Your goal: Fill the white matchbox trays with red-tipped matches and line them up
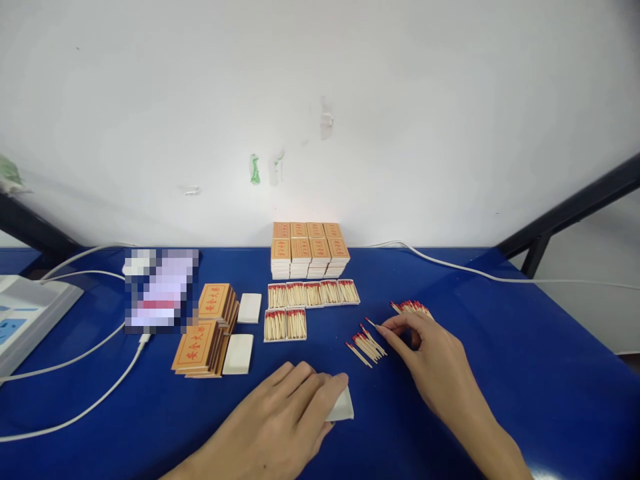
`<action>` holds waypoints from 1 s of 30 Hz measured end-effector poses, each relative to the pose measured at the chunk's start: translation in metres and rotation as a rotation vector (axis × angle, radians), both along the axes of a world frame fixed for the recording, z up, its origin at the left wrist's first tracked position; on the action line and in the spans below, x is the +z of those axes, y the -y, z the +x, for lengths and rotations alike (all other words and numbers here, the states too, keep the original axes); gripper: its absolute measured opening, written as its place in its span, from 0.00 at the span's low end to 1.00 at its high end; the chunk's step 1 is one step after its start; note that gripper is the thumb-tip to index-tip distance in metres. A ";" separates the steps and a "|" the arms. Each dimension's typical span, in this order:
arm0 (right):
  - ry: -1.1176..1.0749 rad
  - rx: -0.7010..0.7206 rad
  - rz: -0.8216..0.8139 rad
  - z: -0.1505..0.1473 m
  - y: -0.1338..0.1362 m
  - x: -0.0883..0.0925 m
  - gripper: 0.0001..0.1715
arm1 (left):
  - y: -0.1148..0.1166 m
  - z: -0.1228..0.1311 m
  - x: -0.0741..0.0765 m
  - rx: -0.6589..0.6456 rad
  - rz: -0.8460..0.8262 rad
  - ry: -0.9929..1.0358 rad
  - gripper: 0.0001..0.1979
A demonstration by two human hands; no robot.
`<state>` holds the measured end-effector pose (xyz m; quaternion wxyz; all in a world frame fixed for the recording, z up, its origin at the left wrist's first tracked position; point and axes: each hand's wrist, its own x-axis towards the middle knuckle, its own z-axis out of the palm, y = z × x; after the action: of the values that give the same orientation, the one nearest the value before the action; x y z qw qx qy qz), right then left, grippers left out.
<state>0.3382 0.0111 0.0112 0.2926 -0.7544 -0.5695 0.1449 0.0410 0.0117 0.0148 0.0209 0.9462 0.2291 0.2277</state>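
Observation:
My left hand [290,413] is closed round a white matchbox tray [343,407] low on the blue table; most of the tray is covered by my fingers. My right hand [433,357] pinches a single red-tipped match [371,322] between thumb and forefinger. Just left of it lies a small loose pile of matches [367,347], and more matches [413,307] lie partly hidden behind my right hand. Further back, several open trays filled with matches [313,294] stand in a row, with two more filled trays [285,325] in front of them.
Stacked matchboxes [310,250] stand against the white wall. At left are flattened or empty orange box sleeves [203,343] in piles, beside white trays [239,354]. A blurred-out phone [163,290], white cables [120,373] and a white plastic case [35,320] occupy the left side.

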 end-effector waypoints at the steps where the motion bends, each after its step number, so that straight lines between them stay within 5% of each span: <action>1: -0.002 0.004 -0.004 -0.001 0.002 0.002 0.37 | 0.000 0.000 -0.001 -0.001 0.001 -0.001 0.19; 7: -0.038 0.009 -0.007 -0.007 0.018 0.012 0.41 | 0.000 0.000 -0.001 -0.003 -0.007 -0.005 0.20; 14: 0.193 -0.190 0.133 0.010 0.017 0.003 0.50 | 0.000 0.000 0.000 -0.004 -0.010 -0.007 0.20; 30: 0.286 -0.160 0.092 0.005 0.011 -0.007 0.46 | -0.001 0.000 0.001 -0.002 0.005 -0.003 0.20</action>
<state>0.3435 -0.0004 0.0042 0.2534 -0.7960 -0.5495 -0.0139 0.0407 0.0130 0.0159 0.0184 0.9467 0.2278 0.2269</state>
